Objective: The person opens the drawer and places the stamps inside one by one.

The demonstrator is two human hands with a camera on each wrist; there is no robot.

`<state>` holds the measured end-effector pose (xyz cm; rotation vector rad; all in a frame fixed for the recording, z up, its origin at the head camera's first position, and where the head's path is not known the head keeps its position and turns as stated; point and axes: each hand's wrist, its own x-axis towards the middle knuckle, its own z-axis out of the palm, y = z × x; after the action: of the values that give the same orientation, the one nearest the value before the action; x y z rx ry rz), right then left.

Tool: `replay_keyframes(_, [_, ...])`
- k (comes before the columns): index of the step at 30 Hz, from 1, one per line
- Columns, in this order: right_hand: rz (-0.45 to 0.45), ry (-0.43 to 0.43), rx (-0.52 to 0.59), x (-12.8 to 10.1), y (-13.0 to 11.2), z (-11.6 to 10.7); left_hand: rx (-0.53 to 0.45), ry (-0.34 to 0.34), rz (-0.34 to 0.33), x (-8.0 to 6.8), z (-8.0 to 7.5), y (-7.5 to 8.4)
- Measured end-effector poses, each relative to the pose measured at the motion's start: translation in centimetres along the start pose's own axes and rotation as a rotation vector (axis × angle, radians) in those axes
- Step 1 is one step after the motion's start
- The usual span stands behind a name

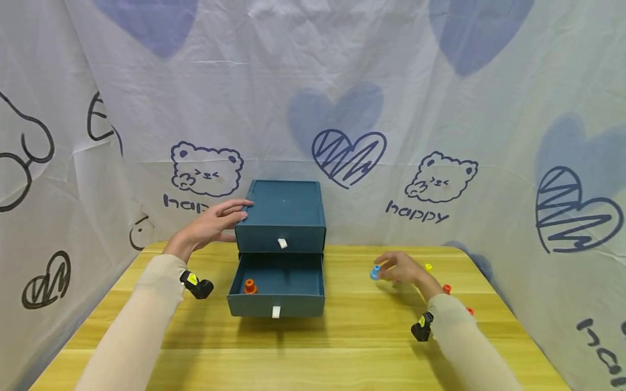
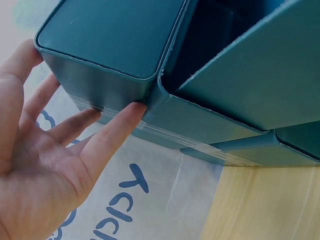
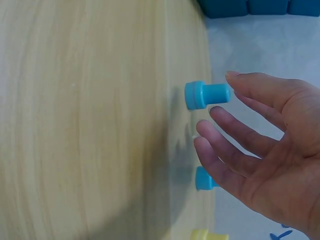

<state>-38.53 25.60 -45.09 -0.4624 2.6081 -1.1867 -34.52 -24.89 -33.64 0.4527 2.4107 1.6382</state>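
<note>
Fingers of the right hand [image 1: 401, 267] are set fairly wide about a blue piece [image 3: 199, 95], its knob just beside the fingertips; whether any of them touches it, I cannot tell. That piece is over the wooden table [image 1: 342, 331], to the right of the dark teal cabinet [image 1: 283, 203]. The left hand [image 1: 210, 224] has its fingers spread, tips against the cabinet's left side, near clear tape [image 2: 195, 139]. The upper drawer [image 1: 259, 239] is closed, its inside hidden; the lower drawer [image 1: 303, 307] stands pulled out, with an orange piece [image 1: 250, 286] near its front left corner, the base partly behind the front wall. Each drawer bears a white tab [image 1: 282, 243]. A second blue piece [image 3: 202, 178] shows partly behind the right fingers, a yellow piece [image 1: 428, 267] lies beyond the right wrist, and two red pieces [image 1: 447, 288] are partly hidden by the right arm. Printed cloth [image 1: 254, 108] hangs behind
</note>
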Motion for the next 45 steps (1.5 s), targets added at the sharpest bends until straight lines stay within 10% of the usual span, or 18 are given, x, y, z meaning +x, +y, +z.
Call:
replay_keyframes(11, [0.084,0.011,0.029,0.4,1.0,0.6,-0.001,0.002,-0.006,-0.1,0.1,-0.1])
replay_keyframes(45, [-0.074,0.021,0.137,-0.3,-0.8,0.8,0.001,0.0,-0.01,0.0,0.0,0.0])
